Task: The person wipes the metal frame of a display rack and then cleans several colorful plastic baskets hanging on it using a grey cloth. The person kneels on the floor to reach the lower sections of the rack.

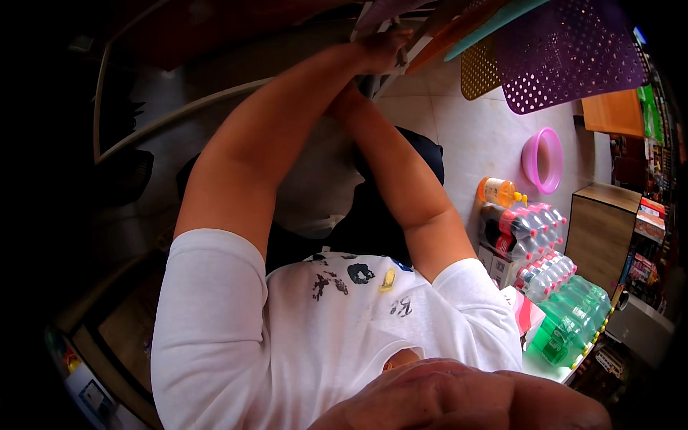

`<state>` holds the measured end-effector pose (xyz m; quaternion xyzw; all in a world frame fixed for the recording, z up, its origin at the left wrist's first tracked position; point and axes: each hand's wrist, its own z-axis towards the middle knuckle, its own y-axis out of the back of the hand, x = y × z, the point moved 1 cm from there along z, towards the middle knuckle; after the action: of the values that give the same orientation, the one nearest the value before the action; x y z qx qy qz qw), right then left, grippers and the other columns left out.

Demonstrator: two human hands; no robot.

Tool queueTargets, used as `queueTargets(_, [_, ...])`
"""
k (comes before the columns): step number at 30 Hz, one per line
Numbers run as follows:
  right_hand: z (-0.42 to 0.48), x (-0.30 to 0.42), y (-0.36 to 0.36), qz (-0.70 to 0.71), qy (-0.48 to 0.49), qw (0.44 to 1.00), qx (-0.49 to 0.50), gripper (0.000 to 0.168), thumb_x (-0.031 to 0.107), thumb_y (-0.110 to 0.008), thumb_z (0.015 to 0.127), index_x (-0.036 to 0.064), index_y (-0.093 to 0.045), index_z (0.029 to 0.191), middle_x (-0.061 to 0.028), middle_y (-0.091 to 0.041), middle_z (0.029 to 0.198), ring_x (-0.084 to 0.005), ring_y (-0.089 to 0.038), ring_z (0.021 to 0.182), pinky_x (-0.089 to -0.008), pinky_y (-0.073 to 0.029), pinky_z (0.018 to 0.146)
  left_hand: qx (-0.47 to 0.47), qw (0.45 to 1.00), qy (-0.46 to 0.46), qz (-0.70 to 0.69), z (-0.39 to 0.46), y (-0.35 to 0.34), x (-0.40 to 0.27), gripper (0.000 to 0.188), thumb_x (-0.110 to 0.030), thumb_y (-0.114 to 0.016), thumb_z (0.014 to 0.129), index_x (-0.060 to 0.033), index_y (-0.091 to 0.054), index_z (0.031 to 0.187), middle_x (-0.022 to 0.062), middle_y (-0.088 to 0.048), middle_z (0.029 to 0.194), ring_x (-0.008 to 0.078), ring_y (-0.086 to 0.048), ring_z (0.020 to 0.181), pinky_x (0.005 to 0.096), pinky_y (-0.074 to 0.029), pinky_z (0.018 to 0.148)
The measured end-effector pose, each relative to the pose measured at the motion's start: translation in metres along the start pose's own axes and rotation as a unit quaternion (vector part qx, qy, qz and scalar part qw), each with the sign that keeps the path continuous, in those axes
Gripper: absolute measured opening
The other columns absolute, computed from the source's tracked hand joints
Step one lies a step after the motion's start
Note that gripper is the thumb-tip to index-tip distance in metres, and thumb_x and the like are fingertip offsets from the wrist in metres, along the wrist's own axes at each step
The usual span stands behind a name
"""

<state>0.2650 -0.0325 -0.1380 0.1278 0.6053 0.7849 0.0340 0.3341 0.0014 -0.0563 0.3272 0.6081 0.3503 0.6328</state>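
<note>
My left hand (382, 52) reaches away from my body to the far top, its fingers closed around a thin greyish rod (401, 56). Pale metal bars (416, 49) of what looks like a rack stand close beside the hand. My right forearm (371, 121) crosses beneath the left one, and my right hand is hidden behind it. Just beyond the left hand hang an orange panel (443, 40) and a teal edge (492, 31) of plastic. A purple perforated plastic basket (564, 59) and an olive one (480, 70) are farther right.
On the right are a pink basin (529, 161), a bottle of orange liquid (497, 192), shrink-wrapped cola bottles (518, 228) and green bottles (572, 317). A wood-look cabinet (602, 236) stands beyond them. A pale-edged frame (183, 119) spans the dark left side.
</note>
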Motion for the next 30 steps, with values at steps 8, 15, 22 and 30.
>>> queueTargets(8, [-0.005,0.008,0.055,-0.048,0.079,0.994,0.052,0.064,0.050,-0.054,0.080,0.014,-0.043,0.132,-0.0091,-0.046,0.131,-0.0247,-0.046,0.118,-0.0389,-0.030,0.103,0.023,0.995,0.089,-0.028,-0.047,0.017,-0.032,0.061,-0.001,-0.051,0.079,-0.0122,-0.038,0.138,0.0031,-0.028,0.147,0.0279,-0.046,0.122,0.0359,-0.043,0.097])
queueTargets(15, [-0.010,0.001,0.044,-0.024,0.086,0.996,-0.017,0.063,0.048,-0.055,0.080,0.014,-0.043,0.132,-0.0102,-0.045,0.134,-0.0266,-0.045,0.120,-0.0411,-0.031,0.103,0.013,0.996,0.084,-0.038,-0.079,0.035,-0.055,0.056,0.006,-0.037,0.077,-0.0182,-0.057,0.124,0.0172,-0.059,0.117,0.0359,-0.056,0.107,0.0390,-0.045,0.091])
queueTargets(22, [-0.008,0.018,0.057,-0.046,0.039,0.998,0.002,0.062,0.045,-0.056,0.080,0.012,-0.044,0.132,-0.0118,-0.044,0.135,-0.0290,-0.043,0.123,-0.0432,-0.030,0.104,-0.079,0.931,0.060,-0.350,-0.116,0.058,-0.031,0.061,0.013,-0.036,0.076,-0.0161,-0.055,0.126,0.0082,-0.058,0.123,0.0245,-0.053,0.116,0.0350,-0.042,0.097])
queueTargets(30, [-0.006,0.034,0.084,-0.101,0.023,0.995,-0.012,0.063,0.041,-0.064,0.077,0.009,-0.048,0.129,-0.0136,-0.046,0.132,-0.0288,-0.042,0.125,-0.0434,-0.035,0.103,-0.211,0.590,-0.060,-0.777,-0.245,0.095,0.003,0.061,0.010,-0.042,0.083,-0.0122,-0.036,0.140,0.0070,-0.045,0.137,0.0238,-0.040,0.129,0.0417,-0.032,0.108])
